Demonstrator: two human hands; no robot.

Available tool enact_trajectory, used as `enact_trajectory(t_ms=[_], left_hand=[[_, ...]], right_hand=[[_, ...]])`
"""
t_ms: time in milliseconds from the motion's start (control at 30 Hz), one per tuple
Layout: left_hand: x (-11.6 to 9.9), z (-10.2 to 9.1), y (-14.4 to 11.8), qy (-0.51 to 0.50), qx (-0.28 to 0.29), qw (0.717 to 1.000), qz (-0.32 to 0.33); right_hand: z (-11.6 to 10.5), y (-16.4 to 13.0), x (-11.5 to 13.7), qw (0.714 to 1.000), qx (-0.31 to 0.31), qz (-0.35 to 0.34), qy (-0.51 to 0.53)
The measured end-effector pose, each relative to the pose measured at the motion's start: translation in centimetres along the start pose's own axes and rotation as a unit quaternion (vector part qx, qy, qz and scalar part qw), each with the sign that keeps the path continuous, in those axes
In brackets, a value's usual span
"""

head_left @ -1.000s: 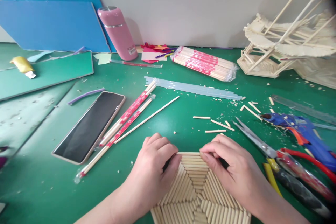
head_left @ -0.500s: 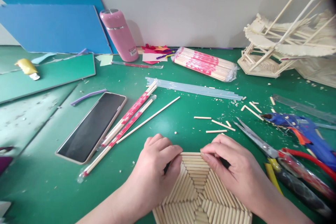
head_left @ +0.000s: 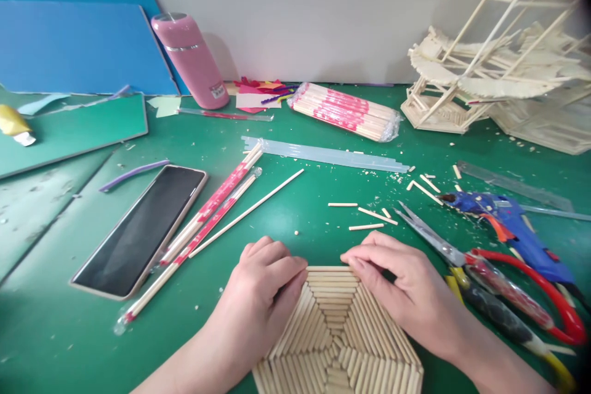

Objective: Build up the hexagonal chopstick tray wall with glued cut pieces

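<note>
Resting palm-down, left hand (head_left: 261, 295) and right hand (head_left: 401, 286) pinch the hexagonal stick panel (head_left: 337, 338) (far edge), fingertips curled.

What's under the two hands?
Under the left hand and right hand lies a flat hexagon of wooden sticks on the green table. The hands cover its upper side edges, so what lies there cannot be seen.

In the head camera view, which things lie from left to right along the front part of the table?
phone → left hand → hexagonal stick panel → right hand → scissors
</note>
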State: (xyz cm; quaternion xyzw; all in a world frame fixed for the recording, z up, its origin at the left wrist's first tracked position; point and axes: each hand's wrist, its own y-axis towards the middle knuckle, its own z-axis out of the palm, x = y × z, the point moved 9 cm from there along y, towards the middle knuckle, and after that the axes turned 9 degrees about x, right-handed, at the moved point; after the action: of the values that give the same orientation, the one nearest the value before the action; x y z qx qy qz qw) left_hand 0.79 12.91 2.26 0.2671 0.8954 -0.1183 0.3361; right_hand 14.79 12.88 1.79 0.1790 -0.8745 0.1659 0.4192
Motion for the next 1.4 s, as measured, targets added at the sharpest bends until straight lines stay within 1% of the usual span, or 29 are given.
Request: enact_trajectory(t_ms=[67,167,267,533,733,867,1000,1067,1133,1200,1267,1333,1400], left_hand=[[0.0,0.1,0.0,0.0,0.007,1.0,0.004],[0.0,0.1,-0.1,0.003,0.007,1.0,0.005],[0.0,0.1,-0.1,0.005,0.005,1.0,0.005],[0.0,0.2,0.0,0.01,0.005,1.0,0.007],[0.0,0.2,-0.1,0.012,0.009,1.0,-0.004],[0.0,0.0,0.0,0.01,-0.001,1.0,-0.011],[-0.2,-0.1,0.0,0.022,-0.006,1.0,-0.01],[-0.6,-0.5,-0.2,0.043,-0.021,0.999,-0.007],[-1.5,-0.8,-0.5,0.088,-0.045,0.995,0.013],[-2.9,-1.2,-0.9,0.146,-0.08,0.985,0.051],[-4.1,-1.0,-1.4,0.186,-0.1,0.973,0.091],[-4.6,-0.6,-1.5,0.191,-0.092,0.97,0.117],[-4.5,-0.5,-1.6,0.173,-0.085,0.973,0.126]], right_hand=[[-1.0,-0.1,-0.5,0.999,-0.025,0.011,0.041],[-2.4,-0.3,-1.3,0.995,-0.071,0.026,0.061],[-2.9,-0.3,-1.5,0.994,-0.084,0.031,0.061],[-2.0,0.0,-0.5,0.999,-0.041,0.02,0.03],[-0.2,0.0,-0.2,1.0,0.01,0.014,-0.026],[0.3,0.0,0.2,0.997,0.009,-0.001,-0.07],[0.3,0.1,0.4,0.996,0.01,-0.005,-0.087],[0.1,0.1,0.6,0.996,0.006,-0.011,-0.087],[0.0,-0.1,1.2,0.995,-0.002,-0.03,-0.09],[0.2,-0.2,2.2,0.993,-0.009,-0.057,-0.099],[0.4,-0.4,3.3,0.991,-0.011,-0.08,-0.107],[0.6,-0.5,4.3,0.99,-0.007,-0.096,-0.107],[0.1,-0.7,4.8,0.991,-0.013,-0.099,-0.092]])
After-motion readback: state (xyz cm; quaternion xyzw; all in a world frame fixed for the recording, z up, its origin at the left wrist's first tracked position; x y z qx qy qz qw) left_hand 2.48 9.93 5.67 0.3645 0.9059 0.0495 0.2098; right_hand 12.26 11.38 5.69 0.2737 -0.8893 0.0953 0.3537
